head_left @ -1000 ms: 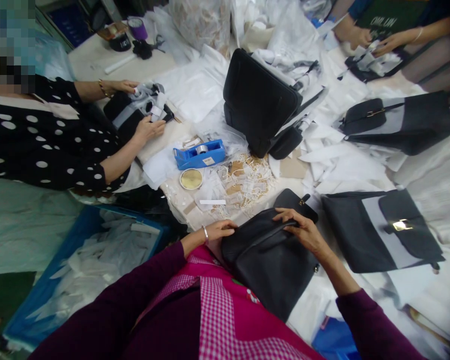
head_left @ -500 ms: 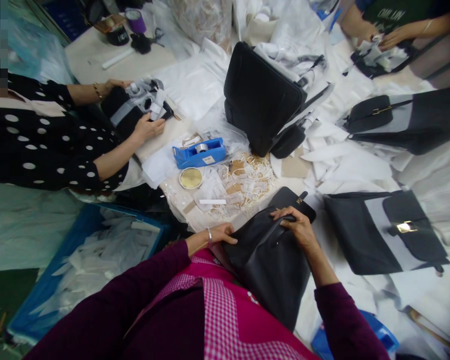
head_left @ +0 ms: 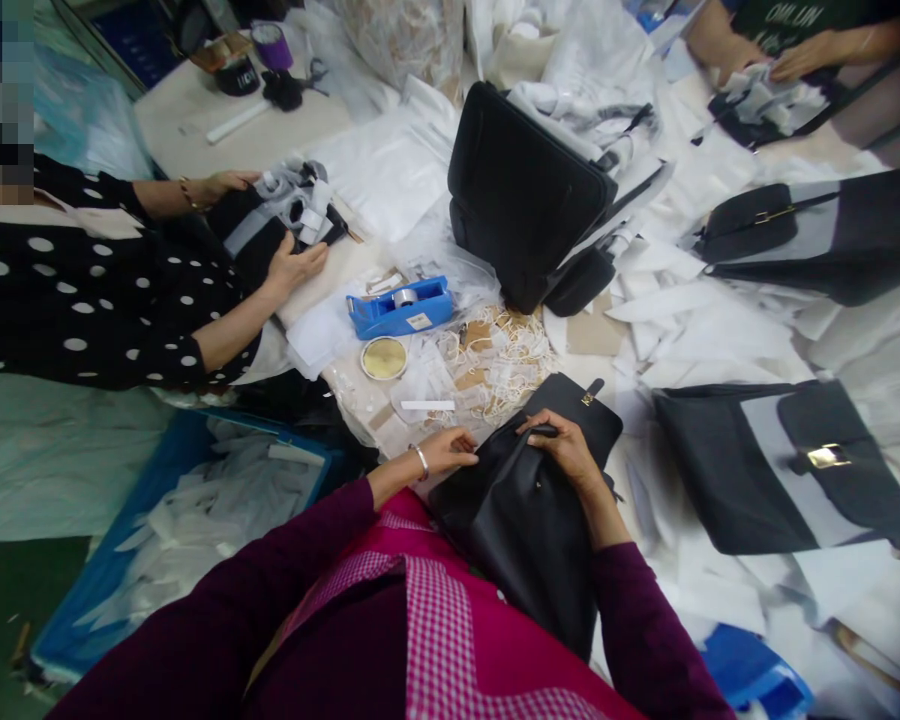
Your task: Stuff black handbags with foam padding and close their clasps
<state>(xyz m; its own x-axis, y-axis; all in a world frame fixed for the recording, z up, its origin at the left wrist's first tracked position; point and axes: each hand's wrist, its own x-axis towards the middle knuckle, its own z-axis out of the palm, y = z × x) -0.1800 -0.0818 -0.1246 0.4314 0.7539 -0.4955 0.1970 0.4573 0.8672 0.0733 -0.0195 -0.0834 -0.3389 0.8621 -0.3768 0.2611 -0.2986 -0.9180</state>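
Observation:
A black bag (head_left: 525,530) lies against my pink apron at the table's edge, its flap with small gold letters folded back toward the far side. My right hand (head_left: 562,445) pinches the upper edge of the bag's opening. At the bag's left edge is my left hand (head_left: 450,452), its fingers curled close to the black material; whether they grip anything is too small to tell. To the right lies another black bag (head_left: 720,470) with a grey band and a gold clasp.
Beyond my hands are a blue tape dispenser (head_left: 399,308), a round yellow tin (head_left: 383,358) and tangled white strings (head_left: 506,370). A large black bag (head_left: 525,190) stands behind. A blue bin (head_left: 120,560) is at left. Two people handle bags across the table.
My right hand has moved a little left with the bag's edge, and the flap now lies flatter. My left hand has lifted slightly off the bag's left side.

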